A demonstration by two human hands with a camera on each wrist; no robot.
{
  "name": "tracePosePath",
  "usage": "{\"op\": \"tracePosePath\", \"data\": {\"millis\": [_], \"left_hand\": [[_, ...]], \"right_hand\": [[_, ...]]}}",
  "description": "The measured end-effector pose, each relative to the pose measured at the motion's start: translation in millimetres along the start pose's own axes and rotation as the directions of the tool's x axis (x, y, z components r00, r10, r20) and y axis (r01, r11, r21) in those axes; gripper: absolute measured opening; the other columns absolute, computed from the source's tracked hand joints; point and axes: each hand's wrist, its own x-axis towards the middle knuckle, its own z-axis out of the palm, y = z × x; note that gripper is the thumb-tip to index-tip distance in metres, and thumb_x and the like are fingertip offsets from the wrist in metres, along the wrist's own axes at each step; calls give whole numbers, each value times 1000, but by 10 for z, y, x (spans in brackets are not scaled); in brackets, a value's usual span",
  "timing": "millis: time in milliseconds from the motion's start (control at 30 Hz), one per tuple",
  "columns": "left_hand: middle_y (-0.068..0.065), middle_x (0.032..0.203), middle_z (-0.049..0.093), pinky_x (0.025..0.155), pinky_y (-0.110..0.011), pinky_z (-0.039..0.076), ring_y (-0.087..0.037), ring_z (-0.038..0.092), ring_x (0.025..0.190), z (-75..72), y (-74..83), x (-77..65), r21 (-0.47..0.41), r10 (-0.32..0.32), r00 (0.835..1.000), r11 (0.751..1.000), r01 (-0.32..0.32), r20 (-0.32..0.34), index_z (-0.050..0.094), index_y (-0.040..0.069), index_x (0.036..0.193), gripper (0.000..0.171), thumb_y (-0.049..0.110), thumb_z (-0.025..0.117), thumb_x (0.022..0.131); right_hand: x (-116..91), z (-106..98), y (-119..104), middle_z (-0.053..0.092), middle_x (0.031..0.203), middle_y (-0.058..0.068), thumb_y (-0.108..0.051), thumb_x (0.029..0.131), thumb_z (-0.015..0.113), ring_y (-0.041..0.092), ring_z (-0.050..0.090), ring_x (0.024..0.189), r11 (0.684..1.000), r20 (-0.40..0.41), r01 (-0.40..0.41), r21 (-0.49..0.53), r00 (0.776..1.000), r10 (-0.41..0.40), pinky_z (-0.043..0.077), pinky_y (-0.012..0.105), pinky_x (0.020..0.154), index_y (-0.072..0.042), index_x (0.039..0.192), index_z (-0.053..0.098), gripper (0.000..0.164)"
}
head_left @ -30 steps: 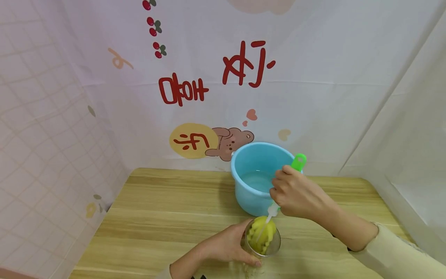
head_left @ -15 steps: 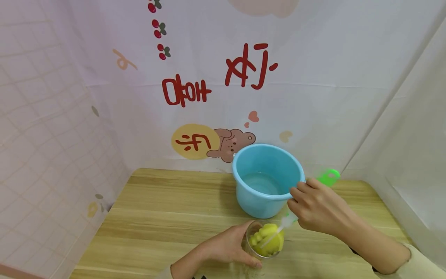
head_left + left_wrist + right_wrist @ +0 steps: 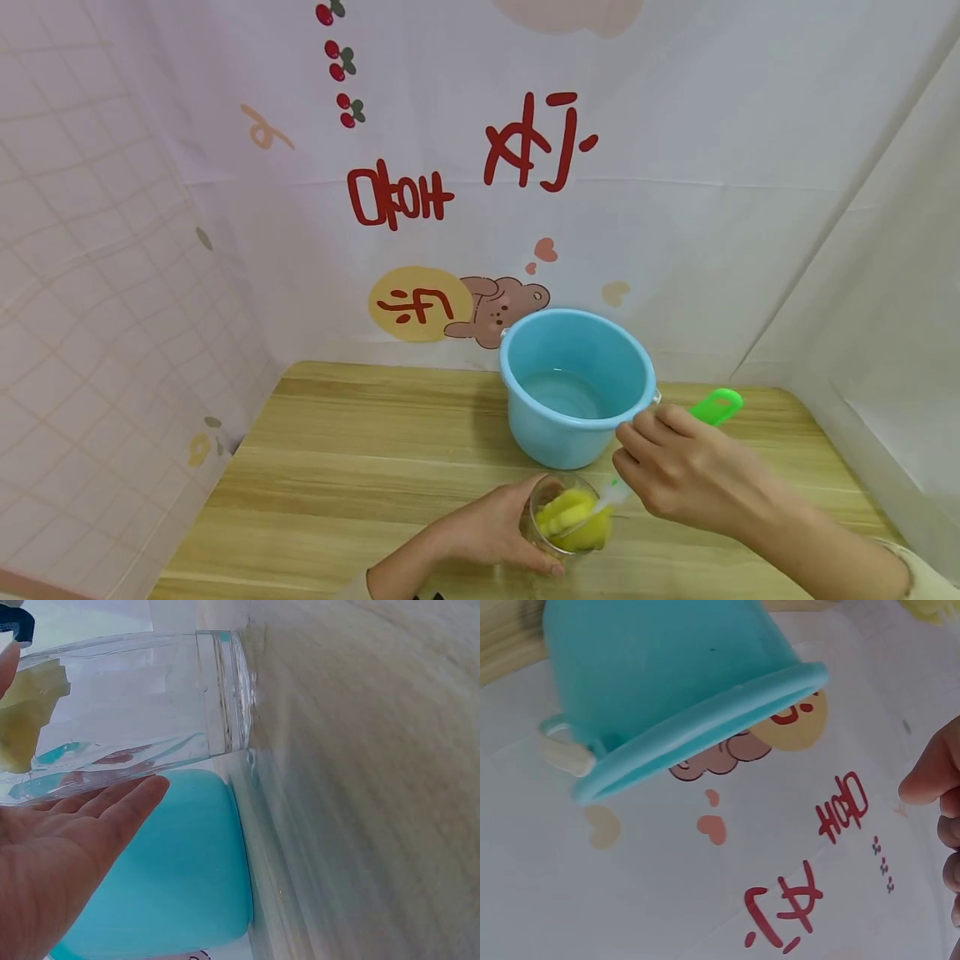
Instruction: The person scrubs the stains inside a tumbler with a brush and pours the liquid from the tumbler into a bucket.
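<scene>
White cloth with red lettering and a cartoon bear hangs behind a wood-grain table, and down at the near side both hands are busy! Centre of it all, a clear glass, roughly upright with its base right at the tabletop, and in its mouth sits the yellow sponge head of a brush, blurred, bulging to the rim on the right and reaching only the upper part of the glass. Left hand has the glass, forearm coming up from the bottom edge, thumb along the near side, fingers round the far side; the wrist view shows those fingers laid fairly long against the wall. Over to the right hand: a tight fist round the brush's handle, knuckles up, forearm slanting in from the lower right, the green handle end poking out behind the hand, the white neck sloping down and left into the sponge. Just beyond the glass stands a light-blue bucket with water low inside, a white fitting on its handle, the right knuckles overlapping its rim in the head view; whether they touch, one cannot tell. Pale sleeves finish both arms.
</scene>
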Motion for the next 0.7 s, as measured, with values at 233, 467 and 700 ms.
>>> {"op": "tracePosePath", "data": {"millis": [233, 467, 700], "left_hand": [[16, 136, 58, 108, -25, 44, -2, 55, 124, -8, -20, 12, -23, 29, 999, 999, -29, 19, 46, 27, 148, 78, 28, 91, 85], [17, 131, 60, 109, -25, 43, -1, 56, 122, -14, -19, 20, -50, 43, 999, 998, -42, 23, 47, 27, 147, 77, 26, 92, 84], [16, 129, 61, 110, -25, 43, -1, 56, 122, -12, -15, 9, -58, 39, 999, 998, -38, 24, 50, 27, 143, 71, 25, 91, 85]], "right_hand": [[203, -37, 55, 34, 72, 9, 11, 96, 33, 23, 35, 70, 996, 48, 82, -45, 996, -80, 36, 34, 70, -2, 72, 38, 28], [399, 16, 127, 30, 70, 7, 4, 80, 55, 23, 32, 72, 993, 179, 80, -81, 982, -64, 32, 35, 72, -3, 70, 35, 23], [443, 135, 162, 33, 69, 8, 0, 73, 72, 24, 33, 72, 995, 243, 41, -89, 970, -18, 32, 35, 74, -4, 67, 37, 36]]}}
